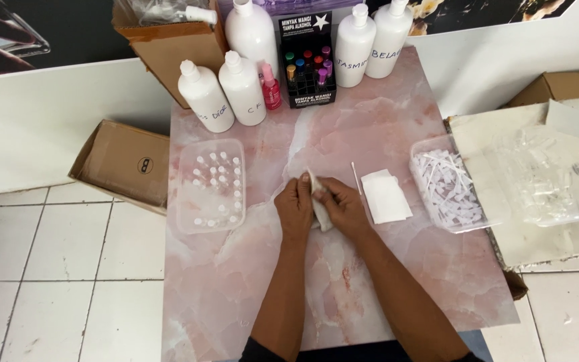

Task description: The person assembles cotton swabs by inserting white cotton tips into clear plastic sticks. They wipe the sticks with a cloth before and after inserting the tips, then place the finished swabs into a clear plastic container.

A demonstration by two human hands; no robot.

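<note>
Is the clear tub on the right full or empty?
Full: the clear tub is heaped with white paper strips nearly to its rim.

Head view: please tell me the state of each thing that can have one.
Left hand: closed on the white cloth.
Right hand: closed on the same cloth.
Left tray: lidless, small vials standing inside.
Right tray: lidless, full of white paper strips.
Five white bottles: upright, capped.
Pink spray bottle: upright.
Brown box: flaps open.
</note>
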